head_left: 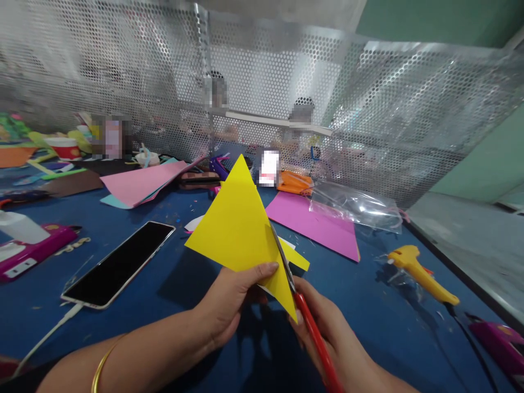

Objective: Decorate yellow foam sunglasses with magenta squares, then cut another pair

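Observation:
A yellow sheet of paper (235, 218), roughly triangular, is held up above the blue table. My left hand (233, 292) pinches its lower edge, thumb on top and fingers beneath. Scissors (313, 327) with red handles are gripped in my right hand (331, 322); part of that hand's fingers is hidden behind the handles. Their blades lie along the right edge of the yellow paper, pointing away from me. A narrow yellow strip (297, 257) shows just right of the blades.
A charging phone (123, 265) lies left on the blue table (172, 338). Pink paper (143, 180) and magenta paper (315, 221) lie farther back. At right is a yellow glue gun (421, 273) with a cord. A perforated metal screen (262, 71) stands behind, people beyond it.

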